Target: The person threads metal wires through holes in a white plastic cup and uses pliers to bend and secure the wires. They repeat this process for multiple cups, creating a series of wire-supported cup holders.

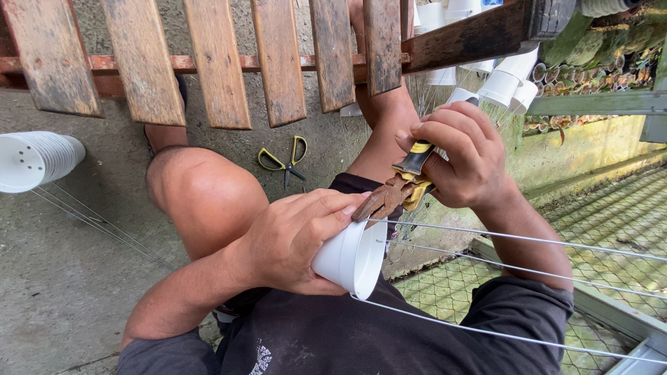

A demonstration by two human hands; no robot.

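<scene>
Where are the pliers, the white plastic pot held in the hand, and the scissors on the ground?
pliers [390,196], head view, on the rusty jaws
white plastic pot [345,258], head view, on its side wall
scissors [286,161], head view, at the pivot

Left hand [292,239] cupped, fingers curled, right hand [458,156] fisted, wrist bent

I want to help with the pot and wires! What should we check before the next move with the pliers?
1. Left hand grips the white pot firmly: ok.
2. Right hand holds the pliers by the handles: ok.
3. Plier tip sits at the pot's rim: ok.
4. Wires run from the pot off to the right: ok.
5. Wire actually caught in the plier tip: cannot tell.
6. Scissors lie on the ground, away from the hands: ok.
</scene>
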